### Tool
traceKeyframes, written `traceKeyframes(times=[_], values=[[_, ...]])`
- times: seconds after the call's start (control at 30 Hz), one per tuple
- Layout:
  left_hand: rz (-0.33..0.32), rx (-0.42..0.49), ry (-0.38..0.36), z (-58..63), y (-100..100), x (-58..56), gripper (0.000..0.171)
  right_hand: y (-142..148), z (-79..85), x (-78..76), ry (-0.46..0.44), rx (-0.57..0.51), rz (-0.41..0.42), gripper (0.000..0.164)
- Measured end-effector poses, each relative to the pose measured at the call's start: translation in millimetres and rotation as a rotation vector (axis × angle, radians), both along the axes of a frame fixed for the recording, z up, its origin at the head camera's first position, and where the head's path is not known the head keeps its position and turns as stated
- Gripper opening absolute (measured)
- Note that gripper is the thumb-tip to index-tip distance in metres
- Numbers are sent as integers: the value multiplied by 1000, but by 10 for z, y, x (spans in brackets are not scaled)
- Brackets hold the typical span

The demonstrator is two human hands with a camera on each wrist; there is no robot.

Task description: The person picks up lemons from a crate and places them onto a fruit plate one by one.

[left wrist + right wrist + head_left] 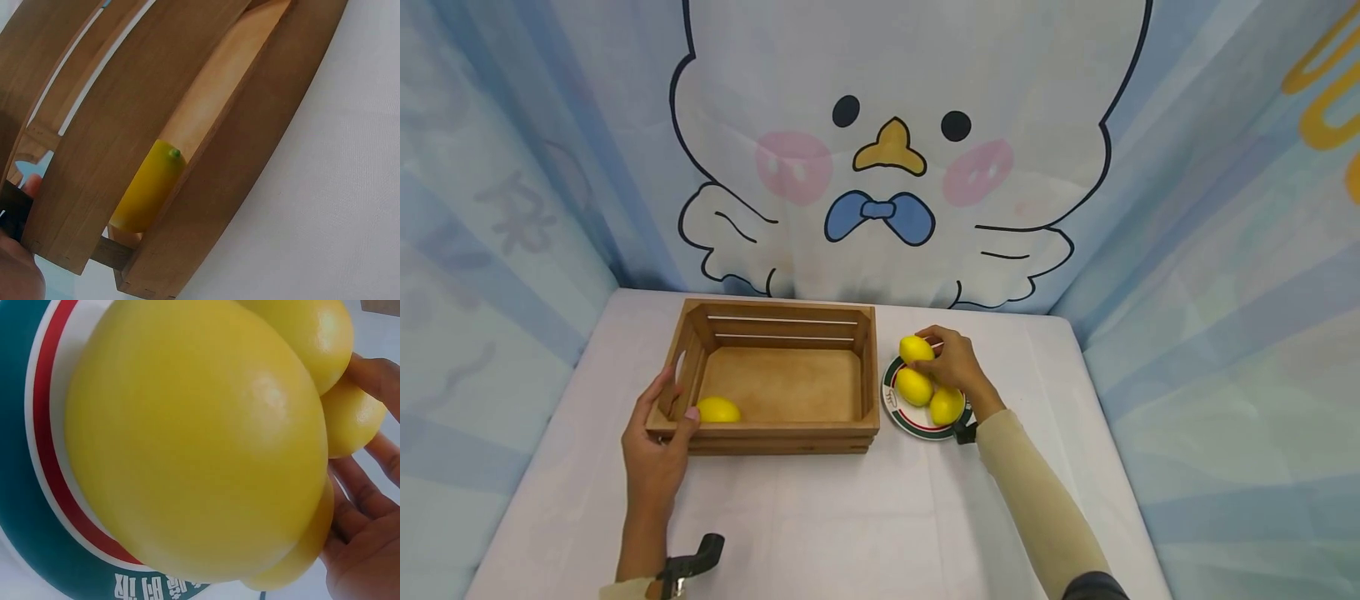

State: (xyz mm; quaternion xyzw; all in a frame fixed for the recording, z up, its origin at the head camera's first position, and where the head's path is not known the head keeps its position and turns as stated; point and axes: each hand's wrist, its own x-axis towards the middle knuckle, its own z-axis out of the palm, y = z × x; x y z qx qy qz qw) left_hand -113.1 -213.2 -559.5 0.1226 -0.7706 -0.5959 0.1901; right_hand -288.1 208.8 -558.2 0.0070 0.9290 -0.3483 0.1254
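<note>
My left hand (657, 450) grips the left end of a slatted wooden crate (782, 442), thumb over the near rim. A fingertip (32, 185) of it shows past the slats in the left wrist view. Inside the crate's near left corner lies one yellow lemon (718, 410), also seen between the slats. To the right, my right hand (953, 360) pinches a lemon (917, 350) between thumb and fingers at the far side of a round plate (917, 431). Other lemons rest on that plate, among them a near left lemon (914, 388) and a near right lemon (947, 407).
The plate, with its green rim and red ring, stands close beside the crate's right end. A white cloth (820, 525) covers the table. Printed curtains (880, 267) hang along the back and both sides.
</note>
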Motion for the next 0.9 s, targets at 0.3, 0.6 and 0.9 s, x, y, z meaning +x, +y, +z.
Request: traceKeyframes(times=[0.3,0.6,0.9], values=[[-7,1,11,7,7,2,62,18,-40,-15,-2,12,17,51],[-13,0,11,6,5,6,62,3,-60,-10,-16,20,11,50],[-15,-11,21,5,8,11,63,7,-87,-1,-15,21,3,50]])
